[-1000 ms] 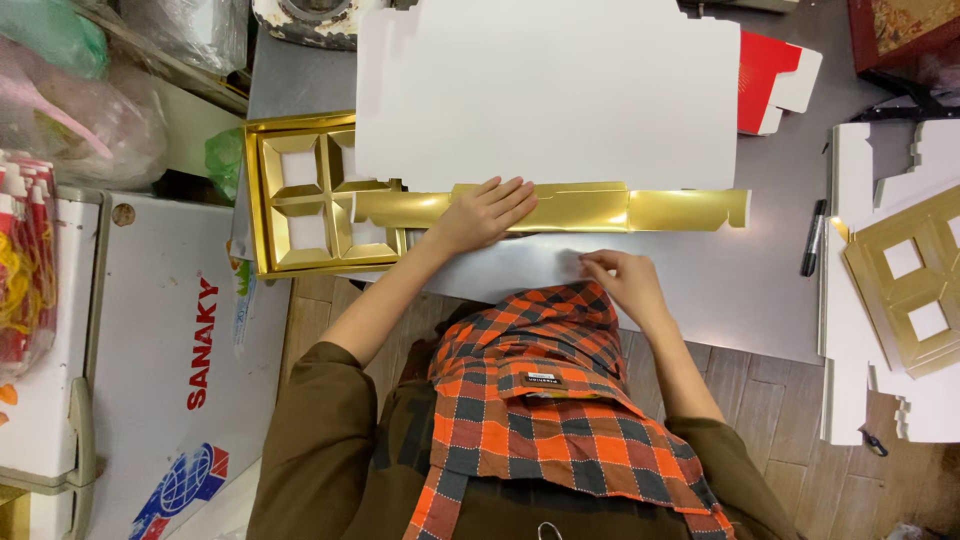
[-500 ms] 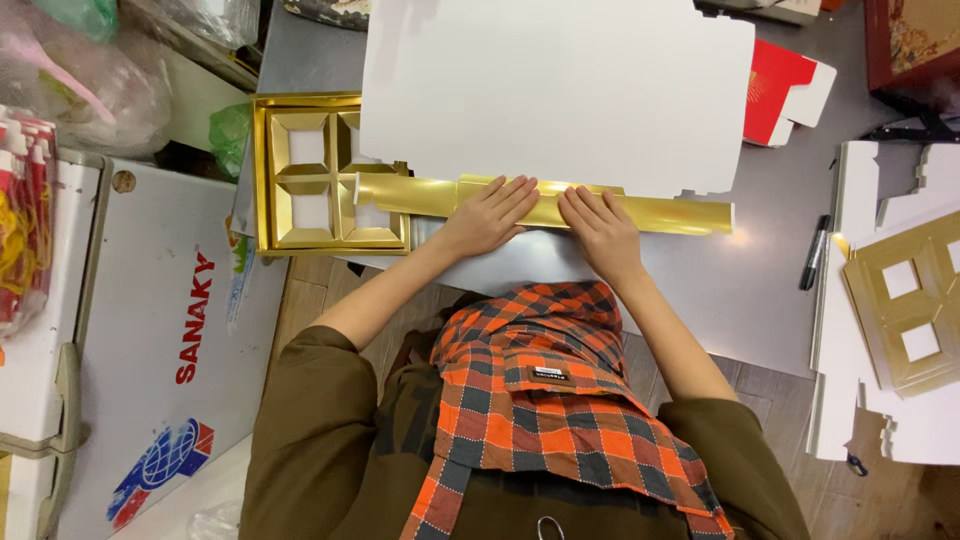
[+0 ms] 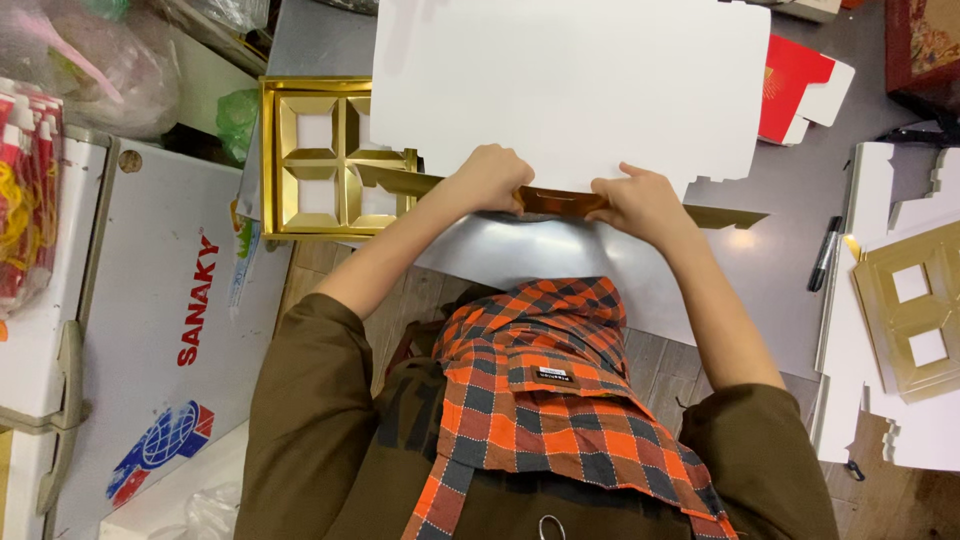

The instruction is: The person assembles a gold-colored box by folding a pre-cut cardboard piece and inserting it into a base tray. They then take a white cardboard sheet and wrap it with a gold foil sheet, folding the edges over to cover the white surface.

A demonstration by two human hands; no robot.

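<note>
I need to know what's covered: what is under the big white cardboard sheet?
A gold strip runs under the white cardboard sheet, showing between the left hand and right hand and poking out at the right. Its middle stretch and the grey table beneath are covered.

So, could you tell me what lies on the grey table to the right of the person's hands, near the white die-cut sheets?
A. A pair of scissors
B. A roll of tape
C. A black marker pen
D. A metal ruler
C: a black marker pen lies on the grey table, just left of the white die-cut sheets.
</note>
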